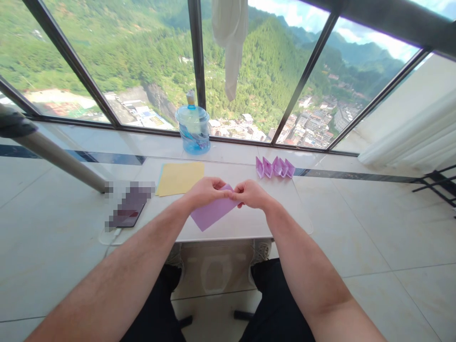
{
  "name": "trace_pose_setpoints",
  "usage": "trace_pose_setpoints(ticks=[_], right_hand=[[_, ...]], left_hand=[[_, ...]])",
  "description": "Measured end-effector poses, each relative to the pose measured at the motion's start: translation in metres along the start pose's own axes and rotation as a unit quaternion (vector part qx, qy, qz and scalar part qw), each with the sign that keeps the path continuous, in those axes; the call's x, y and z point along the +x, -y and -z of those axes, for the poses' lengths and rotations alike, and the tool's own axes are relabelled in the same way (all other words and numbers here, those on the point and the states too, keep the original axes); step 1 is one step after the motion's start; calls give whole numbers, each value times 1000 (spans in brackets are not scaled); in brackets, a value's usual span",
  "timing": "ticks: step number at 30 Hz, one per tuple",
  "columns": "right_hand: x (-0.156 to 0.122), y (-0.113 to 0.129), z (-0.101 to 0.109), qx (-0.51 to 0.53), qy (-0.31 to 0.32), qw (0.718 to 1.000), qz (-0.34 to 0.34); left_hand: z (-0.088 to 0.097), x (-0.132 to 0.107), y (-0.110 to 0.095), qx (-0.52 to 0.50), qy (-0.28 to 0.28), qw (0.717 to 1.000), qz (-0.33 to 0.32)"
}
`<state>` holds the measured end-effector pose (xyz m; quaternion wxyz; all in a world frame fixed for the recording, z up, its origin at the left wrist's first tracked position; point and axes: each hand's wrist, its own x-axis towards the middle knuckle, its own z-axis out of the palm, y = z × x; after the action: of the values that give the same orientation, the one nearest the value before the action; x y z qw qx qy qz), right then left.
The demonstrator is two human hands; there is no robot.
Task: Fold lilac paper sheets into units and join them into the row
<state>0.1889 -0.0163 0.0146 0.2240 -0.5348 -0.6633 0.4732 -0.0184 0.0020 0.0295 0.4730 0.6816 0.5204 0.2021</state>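
A sheet of purple paper [214, 212] is held tilted over the front part of the white table [274, 223]. My left hand [210, 190] grips its upper edge, thumb on top and fingers curled behind. Close beside it, my right hand [249, 193] pinches the paper's right corner between thumb and fingers. The two thumbs almost meet there. Part of the sheet is hidden under my left hand. Several folded purple paper boats [276, 167] stand in a row at the table's back right.
Yellow paper sheets [181, 178] lie at the back left of the table. A phone [132, 207] with a white cable rests at the left edge. Behind the table, a blue water jug [193, 128] stands by the window. A grey pole [67, 156] slants in from the left.
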Motion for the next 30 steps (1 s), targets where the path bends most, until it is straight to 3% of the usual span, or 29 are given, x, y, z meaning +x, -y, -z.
trace_pose_setpoints(ticks=[5, 17, 21, 26, 30], right_hand=[[0, 2, -7, -11, 26, 999, -22], [0, 5, -1, 18, 59, 997, -35], [-1, 7, 0, 29, 63, 997, -35], [-1, 2, 2, 25, 56, 997, -42], [-2, -8, 6, 32, 60, 997, -42]], left_hand=[[-15, 3, 0, -4, -33, 999, 8], [-12, 8, 10, -149, -24, 987, 57], [-15, 8, 11, -176, -51, 981, 71], [-16, 4, 5, -59, -74, 995, 44], [-11, 1, 3, 3, -37, 999, 2]])
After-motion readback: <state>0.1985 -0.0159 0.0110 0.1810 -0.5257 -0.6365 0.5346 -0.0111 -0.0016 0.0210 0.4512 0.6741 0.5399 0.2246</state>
